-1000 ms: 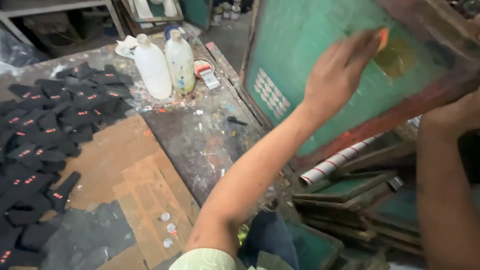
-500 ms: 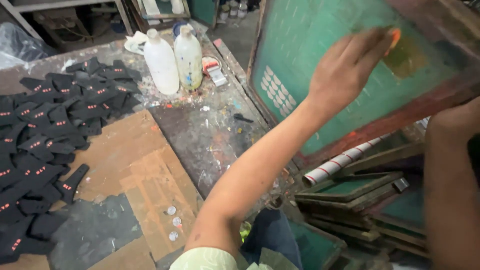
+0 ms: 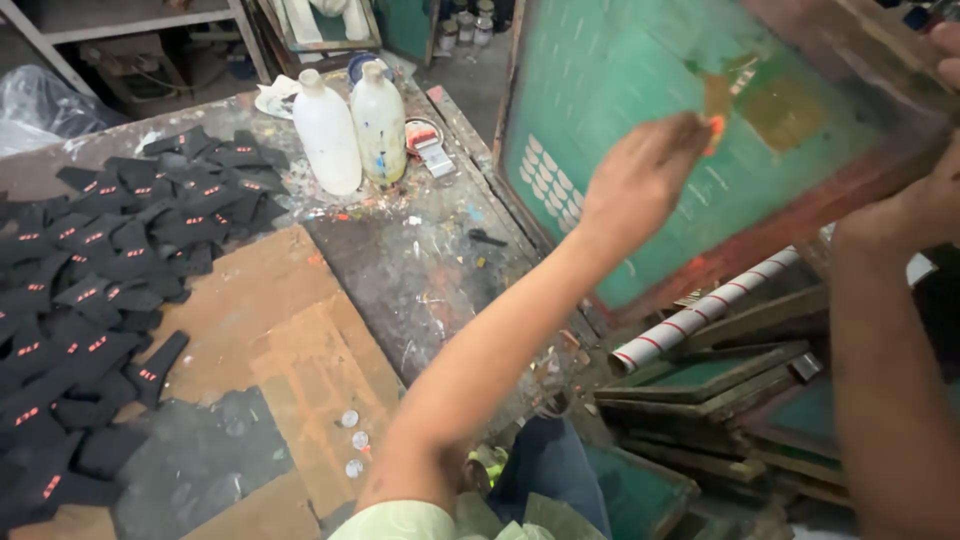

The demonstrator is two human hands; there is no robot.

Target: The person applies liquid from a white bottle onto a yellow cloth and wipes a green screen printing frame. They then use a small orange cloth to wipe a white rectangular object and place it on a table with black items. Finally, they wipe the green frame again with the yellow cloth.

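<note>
Left hand (image 3: 640, 180) is pinched around something small and orange (image 3: 716, 125), pressing it on the green mesh of the screen printing frame (image 3: 640, 100), which is tilted up at the right of the counter (image 3: 400, 260). Right hand (image 3: 920, 200) is clamped on the frame's near wooden edge. I'd say the risk is pushing too hard and tearing the mesh, or the frame slipping down onto the stacked frames (image 3: 720, 380) and striped roll (image 3: 700, 310) below. Orange ink could also drip toward the two white bottles (image 3: 350, 125) or black fabric pieces (image 3: 110, 260) further left
</note>
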